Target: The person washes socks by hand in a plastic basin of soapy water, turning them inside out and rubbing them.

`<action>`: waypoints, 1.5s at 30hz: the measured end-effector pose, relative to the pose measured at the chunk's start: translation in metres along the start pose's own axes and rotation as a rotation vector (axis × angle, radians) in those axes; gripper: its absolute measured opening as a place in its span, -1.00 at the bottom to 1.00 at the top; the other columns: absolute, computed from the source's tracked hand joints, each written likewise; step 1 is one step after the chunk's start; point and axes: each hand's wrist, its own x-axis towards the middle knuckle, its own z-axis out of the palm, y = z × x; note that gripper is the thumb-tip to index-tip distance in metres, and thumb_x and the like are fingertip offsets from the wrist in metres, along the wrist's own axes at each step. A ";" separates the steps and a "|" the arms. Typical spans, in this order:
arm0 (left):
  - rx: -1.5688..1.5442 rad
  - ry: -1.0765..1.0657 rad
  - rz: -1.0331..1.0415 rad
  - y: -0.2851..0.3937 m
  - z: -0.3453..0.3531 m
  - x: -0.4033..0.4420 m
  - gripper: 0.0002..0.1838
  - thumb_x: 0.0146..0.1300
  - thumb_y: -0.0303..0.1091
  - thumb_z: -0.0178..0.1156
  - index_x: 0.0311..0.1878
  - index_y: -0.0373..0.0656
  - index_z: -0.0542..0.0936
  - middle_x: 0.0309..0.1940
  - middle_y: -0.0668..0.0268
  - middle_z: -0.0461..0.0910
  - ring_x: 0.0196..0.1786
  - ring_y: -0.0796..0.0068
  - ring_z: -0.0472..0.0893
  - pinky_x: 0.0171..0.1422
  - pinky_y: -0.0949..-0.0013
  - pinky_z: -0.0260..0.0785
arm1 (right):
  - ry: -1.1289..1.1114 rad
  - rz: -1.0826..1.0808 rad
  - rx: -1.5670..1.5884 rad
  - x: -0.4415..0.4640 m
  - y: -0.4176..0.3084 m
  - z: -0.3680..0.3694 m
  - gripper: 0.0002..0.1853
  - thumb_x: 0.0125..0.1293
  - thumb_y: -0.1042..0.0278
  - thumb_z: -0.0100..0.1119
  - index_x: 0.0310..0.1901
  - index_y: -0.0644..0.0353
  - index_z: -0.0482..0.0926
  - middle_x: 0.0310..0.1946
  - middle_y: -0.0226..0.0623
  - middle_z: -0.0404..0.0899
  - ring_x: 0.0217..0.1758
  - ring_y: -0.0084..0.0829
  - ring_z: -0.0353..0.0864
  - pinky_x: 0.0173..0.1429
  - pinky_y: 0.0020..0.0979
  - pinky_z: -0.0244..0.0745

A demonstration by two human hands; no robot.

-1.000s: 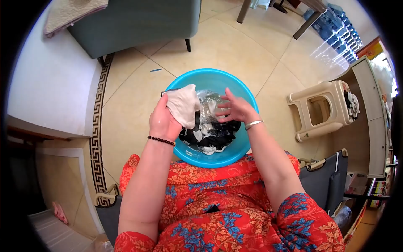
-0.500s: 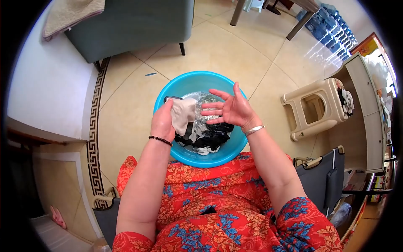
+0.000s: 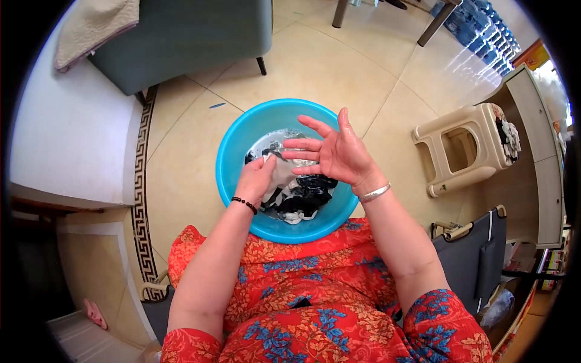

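Head view. At the centre of the frame, a round basin (image 3: 288, 103) of smooth, glossy blue plastic, with a thick rim and sloping wall. In its lower half, soaked black fabric (image 3: 310, 198) in limp, shiny folds, mixed with pale pieces; towards its upper left, cloudy water (image 3: 272, 140) flecked with foam. Just left of the frame's centre, inside the basin's outline, a thin, soft white cloth (image 3: 283, 174), pinched between the thumb and fingers of the left hand (image 3: 255, 179). Slightly right of centre, above the basin, the right hand (image 3: 346, 154), bare and open, palm in view, fingers spread towards the left; well clear of the left thumb. On the wrists, a string of round dark beads (image 3: 244, 204) and a smooth silvery bangle (image 3: 374, 193). At right, a stool (image 3: 487, 145) of moulded beige plastic with rounded openings.

Compared with half a second earlier: left hand shifted rightwards, nearer the middle of the basin; white cloth carried along, less broadly spread and partly behind the right fingers; right hand similarly open, slightly higher in the frame.
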 end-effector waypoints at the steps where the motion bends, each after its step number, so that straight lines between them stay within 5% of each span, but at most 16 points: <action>1: 0.003 0.004 -0.004 0.000 -0.002 0.001 -0.67 0.41 -0.17 0.01 -0.05 -0.26 0.55 -0.22 0.30 0.63 -0.21 0.54 0.59 -0.08 0.45 0.43 | -0.002 0.002 0.006 0.000 0.000 0.002 -0.20 0.36 -0.38 -0.47 0.37 0.15 0.10 0.17 0.21 0.35 0.25 0.10 0.38 0.21 0.03 0.40; 3: -0.315 -0.117 -0.038 0.004 -0.006 0.003 -0.66 0.43 -0.18 -0.04 0.00 -0.27 0.51 -0.13 0.26 0.62 -0.10 0.47 0.60 0.03 0.40 0.43 | 0.206 -0.065 -0.512 0.000 0.000 0.004 -0.27 0.43 -0.20 -0.27 0.37 0.28 0.05 0.07 0.06 0.48 0.06 -0.21 0.57 0.07 -0.26 0.54; 8: -0.490 -0.097 0.011 0.026 0.006 -0.014 -0.68 0.41 -0.21 -0.01 -0.05 -0.31 0.52 -0.17 0.28 0.62 -0.13 0.47 0.60 -0.03 0.41 0.42 | 0.205 -0.069 -0.467 0.002 -0.001 0.008 -0.32 0.44 -0.09 -0.15 0.35 0.32 0.09 -0.11 -0.03 0.58 -0.16 -0.36 0.66 -0.05 -0.44 0.58; 11: -0.147 -0.106 -0.030 0.025 -0.001 -0.014 -0.70 0.39 -0.28 -0.01 0.03 -0.29 0.48 -0.10 0.24 0.59 -0.06 0.47 0.57 0.01 0.41 0.41 | 0.160 -0.055 -0.397 0.002 -0.004 0.010 -0.25 0.41 -0.23 -0.26 0.33 0.32 0.12 -0.18 -0.03 0.62 -0.21 -0.34 0.68 -0.11 -0.45 0.59; 14: 0.600 0.052 0.280 0.016 0.001 -0.016 -0.70 0.29 -0.36 0.08 0.04 -0.26 0.47 -0.19 0.27 0.60 -0.19 0.53 0.57 -0.11 0.45 0.41 | 0.128 -0.030 -0.335 0.003 -0.005 0.011 -0.16 0.36 -0.37 -0.40 0.33 0.31 0.14 -0.21 0.00 0.63 -0.24 -0.31 0.69 -0.14 -0.44 0.59; 15: 0.600 0.054 0.278 0.015 0.002 -0.016 -0.70 0.29 -0.36 0.08 0.04 -0.26 0.47 -0.19 0.27 0.60 -0.19 0.53 0.57 -0.11 0.45 0.41 | 0.109 -0.012 -0.316 0.004 -0.005 0.011 -0.11 0.33 -0.43 -0.48 0.33 0.30 0.14 -0.23 0.02 0.63 -0.25 -0.29 0.69 -0.16 -0.43 0.59; 17: 0.412 0.028 0.195 0.013 0.003 -0.015 -0.63 0.25 -0.30 0.08 0.09 -0.23 0.46 -0.18 0.01 0.60 -0.15 0.15 0.62 -0.04 0.25 0.43 | 0.083 0.002 -0.311 0.004 -0.006 0.013 -0.10 0.32 -0.44 -0.50 0.33 0.29 0.15 -0.24 0.03 0.64 -0.28 -0.29 0.69 -0.17 -0.43 0.60; 20: 0.321 0.010 0.455 0.006 0.004 -0.007 -0.65 0.29 -0.36 0.02 0.13 -0.22 0.45 -0.23 0.15 0.62 -0.23 0.28 0.61 -0.11 0.30 0.45 | 0.032 0.028 -0.305 0.004 -0.006 0.011 -0.09 0.30 -0.46 -0.53 0.33 0.27 0.15 -0.28 0.05 0.64 -0.31 -0.28 0.69 -0.20 -0.42 0.60; 21: 0.320 0.010 0.454 0.014 0.005 -0.011 -0.65 0.29 -0.36 0.02 0.13 -0.22 0.45 -0.23 0.15 0.62 -0.23 0.28 0.61 -0.11 0.30 0.45 | 0.006 0.042 -0.303 0.004 -0.006 0.010 -0.08 0.30 -0.47 -0.53 0.34 0.26 0.15 -0.30 0.05 0.64 -0.32 -0.28 0.70 -0.22 -0.43 0.59; 23: 0.035 -0.171 0.076 0.040 0.007 -0.026 -0.61 0.35 -0.39 -0.01 0.24 -0.20 0.38 -0.13 0.26 0.57 -0.12 0.52 0.56 -0.12 0.47 0.42 | -0.012 0.050 -0.305 0.004 -0.005 0.009 -0.07 0.29 -0.48 -0.54 0.34 0.27 0.14 -0.30 0.04 0.64 -0.33 -0.29 0.69 -0.24 -0.44 0.59; 25: 0.001 -0.210 0.031 0.045 0.004 -0.027 -0.59 0.35 -0.39 -0.01 0.26 -0.20 0.36 -0.09 0.24 0.55 -0.08 0.51 0.55 -0.06 0.46 0.42 | -0.030 0.057 -0.307 0.004 -0.003 0.012 -0.05 0.27 -0.50 -0.55 0.35 0.27 0.12 -0.31 0.03 0.65 -0.34 -0.30 0.69 -0.26 -0.46 0.59; 28: -0.092 -0.206 0.034 0.042 0.008 -0.029 -0.58 0.37 -0.39 -0.03 0.28 -0.21 0.32 0.00 0.20 0.51 0.00 0.47 0.53 0.07 0.43 0.39 | 0.084 -0.022 -0.277 0.004 0.001 0.015 -0.21 0.36 -0.35 -0.32 0.24 0.29 0.29 -0.40 -0.12 0.65 -0.43 -0.42 0.66 -0.34 -0.54 0.55; 30: -0.146 -0.159 0.081 0.039 0.012 -0.029 -0.58 0.37 -0.39 -0.04 0.28 -0.22 0.32 0.05 0.18 0.48 0.04 0.46 0.52 0.14 0.41 0.37 | 0.366 -0.158 -0.872 0.009 0.003 0.005 -0.49 0.41 -0.08 -0.07 0.02 0.29 0.47 -0.47 -0.29 0.61 -0.51 -0.55 0.58 -0.40 -0.59 0.50; 33: -0.274 -0.009 0.107 0.039 0.013 -0.028 -0.58 0.37 -0.41 -0.05 0.27 -0.29 0.29 0.04 0.15 0.48 0.04 0.46 0.51 0.13 0.41 0.37 | 0.506 -0.123 -0.821 0.006 0.003 0.007 -0.71 0.40 0.16 0.05 -0.17 0.28 0.53 -0.48 -0.37 0.57 -0.52 -0.62 0.53 -0.41 -0.61 0.47; 36: -0.410 -0.158 0.111 0.046 0.009 -0.032 -0.59 0.37 -0.44 -0.06 0.27 -0.27 0.30 0.04 0.20 0.49 0.07 0.48 0.49 0.18 0.41 0.33 | 0.352 -0.148 -0.455 0.005 0.005 0.005 -0.62 0.43 0.06 -0.02 -0.14 0.30 0.51 -0.42 -0.33 0.60 -0.47 -0.59 0.56 -0.38 -0.60 0.49; 45: -0.182 -0.218 0.140 0.046 0.006 -0.033 -0.63 0.45 -0.23 -0.12 0.08 -0.32 0.47 -0.04 0.22 0.55 0.03 0.46 0.54 0.13 0.39 0.37 | 0.302 -0.147 -0.346 0.002 -0.002 0.019 -0.31 0.42 -0.25 -0.32 0.06 0.37 0.37 -0.27 -0.11 0.62 -0.35 -0.48 0.63 -0.22 -0.50 0.58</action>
